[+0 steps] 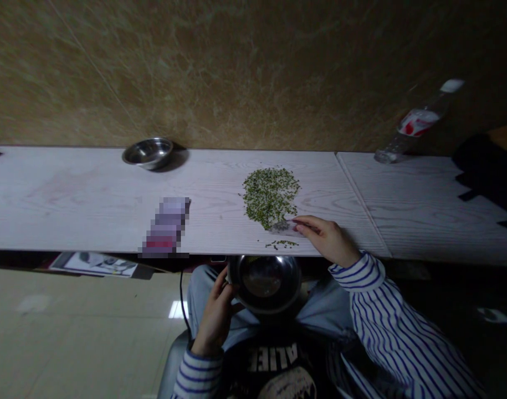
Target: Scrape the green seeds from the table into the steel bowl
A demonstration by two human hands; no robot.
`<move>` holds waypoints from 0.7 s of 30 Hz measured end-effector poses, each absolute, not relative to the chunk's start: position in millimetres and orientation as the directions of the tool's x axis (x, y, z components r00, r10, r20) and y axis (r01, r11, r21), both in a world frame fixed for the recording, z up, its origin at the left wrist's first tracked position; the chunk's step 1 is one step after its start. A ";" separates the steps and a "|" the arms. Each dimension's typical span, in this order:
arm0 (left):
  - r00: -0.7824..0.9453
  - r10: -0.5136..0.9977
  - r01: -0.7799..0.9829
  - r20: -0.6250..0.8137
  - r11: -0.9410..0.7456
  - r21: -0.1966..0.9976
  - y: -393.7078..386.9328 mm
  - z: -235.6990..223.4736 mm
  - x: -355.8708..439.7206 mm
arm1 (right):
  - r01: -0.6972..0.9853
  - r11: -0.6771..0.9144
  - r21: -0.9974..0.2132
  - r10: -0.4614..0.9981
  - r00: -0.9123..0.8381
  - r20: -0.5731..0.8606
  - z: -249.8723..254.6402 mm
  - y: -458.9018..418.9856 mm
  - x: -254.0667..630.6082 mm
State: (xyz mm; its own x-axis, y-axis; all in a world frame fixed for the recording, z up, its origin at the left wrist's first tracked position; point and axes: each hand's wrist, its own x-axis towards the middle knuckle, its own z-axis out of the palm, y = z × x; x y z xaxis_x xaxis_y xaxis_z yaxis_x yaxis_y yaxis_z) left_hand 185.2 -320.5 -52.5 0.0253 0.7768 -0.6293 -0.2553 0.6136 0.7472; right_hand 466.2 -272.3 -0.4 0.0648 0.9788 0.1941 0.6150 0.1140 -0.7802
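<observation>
Small green beans (264, 194) lie spread in a loose patch on the white wood-grain table (211, 188). My right hand (330, 238) pinches a thin, see-through plastic piece (281, 228) at the patch's near edge. Whether that piece is a card or a small bag I cannot tell. Between it and the table's front edge runs a short line of stray beans (282, 244). My left hand (218, 313) grips the rim of a steel bowl (265, 307) over my lap, just below the table edge. A few green bits show at the bowl's far rim.
A second steel bowl (148, 154) stands by the wall at the left. Nearer the front lies a blurred-out, phone-shaped item (165, 226). To the right, a plastic bottle (417, 123) with a white cap stands near a dark bag-like thing (486, 166). A cable (182, 299) hangs below the table.
</observation>
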 end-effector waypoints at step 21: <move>0.060 0.784 -0.250 -0.618 0.611 0.751 -321.3 -46.8 196.9 | 0.599 0.005 -0.801 0.946 0.258 0.199 -11.2 -300.2 480.1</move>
State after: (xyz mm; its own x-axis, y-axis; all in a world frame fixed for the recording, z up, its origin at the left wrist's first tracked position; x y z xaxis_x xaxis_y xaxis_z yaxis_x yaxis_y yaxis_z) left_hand 196.9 -321.3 -46.8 0.0603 0.7839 -0.6179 -0.2505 0.6111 0.7509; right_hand 480.1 -300.2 -11.2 0.2576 0.9456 0.1989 0.5992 0.0052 -0.8006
